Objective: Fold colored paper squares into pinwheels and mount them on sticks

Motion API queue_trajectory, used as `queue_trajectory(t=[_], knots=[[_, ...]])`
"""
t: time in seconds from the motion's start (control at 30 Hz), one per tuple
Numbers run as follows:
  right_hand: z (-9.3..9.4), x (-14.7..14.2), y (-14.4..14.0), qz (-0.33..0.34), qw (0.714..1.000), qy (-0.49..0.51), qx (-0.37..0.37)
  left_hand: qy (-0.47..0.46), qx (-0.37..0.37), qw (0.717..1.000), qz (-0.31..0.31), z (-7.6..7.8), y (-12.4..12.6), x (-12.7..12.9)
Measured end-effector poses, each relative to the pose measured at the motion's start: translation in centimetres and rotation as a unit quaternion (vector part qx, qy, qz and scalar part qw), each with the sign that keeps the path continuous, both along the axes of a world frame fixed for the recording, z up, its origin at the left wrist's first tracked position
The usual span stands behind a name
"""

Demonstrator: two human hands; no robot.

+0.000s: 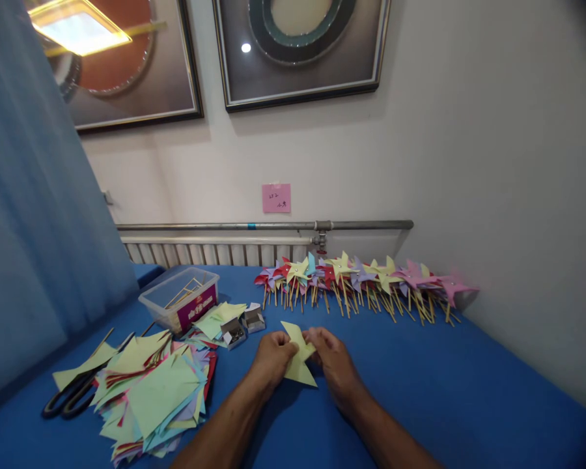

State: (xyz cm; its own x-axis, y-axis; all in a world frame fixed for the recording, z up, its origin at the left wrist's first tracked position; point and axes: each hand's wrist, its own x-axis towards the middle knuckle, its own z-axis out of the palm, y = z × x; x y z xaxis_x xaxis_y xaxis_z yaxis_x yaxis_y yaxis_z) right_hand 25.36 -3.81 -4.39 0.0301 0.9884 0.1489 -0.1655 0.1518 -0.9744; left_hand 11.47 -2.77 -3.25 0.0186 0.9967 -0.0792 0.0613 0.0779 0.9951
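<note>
A pale yellow paper pinwheel (300, 372) is held up between my two hands above the blue table. My left hand (272, 358) pinches its left side, with the thumb lying near the centre. On the right, my right hand (333, 361) has its fingers closed at a folded blade by the middle. Whether a pin is in its centre is too small to tell. Just left of my left hand stand two small open boxes; the nearer box (233, 333) contains small metal pins.
Finished paper pinwheels (361, 277) on sticks lie in a row at the back. To the left are a pile of coloured paper sheets (163, 391), black-handled scissors (71, 397) and a clear plastic tub (159, 303) with sticks. A blue curtain (43, 195) hangs far left.
</note>
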Motion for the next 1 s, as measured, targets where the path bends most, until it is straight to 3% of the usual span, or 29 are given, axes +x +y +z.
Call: queue_trajectory(t=[0.23, 0.47, 0.67, 1.0], knots=[[-0.30, 0.17, 0.17, -0.025, 0.997, -0.077, 0.010, -0.011, 0.020, 1.000, 0.001, -0.18, 0.00, 0.07], [-0.55, 0.03, 0.48, -0.022, 0.999, -0.035, -0.020, -0.022, 0.023, 0.999, -0.016, -0.01, 0.01, -0.02], [-0.86, 0.00, 0.35, 0.002, 0.999, -0.010, -0.046, -0.088, -0.021, 0.995, -0.049, 0.31, -0.41, -0.16], [-0.70, -0.09, 0.04, 0.022, 0.996, 0.033, -0.079, -0.183, -0.054, 0.980, -0.050, 0.47, -0.83, -0.06]])
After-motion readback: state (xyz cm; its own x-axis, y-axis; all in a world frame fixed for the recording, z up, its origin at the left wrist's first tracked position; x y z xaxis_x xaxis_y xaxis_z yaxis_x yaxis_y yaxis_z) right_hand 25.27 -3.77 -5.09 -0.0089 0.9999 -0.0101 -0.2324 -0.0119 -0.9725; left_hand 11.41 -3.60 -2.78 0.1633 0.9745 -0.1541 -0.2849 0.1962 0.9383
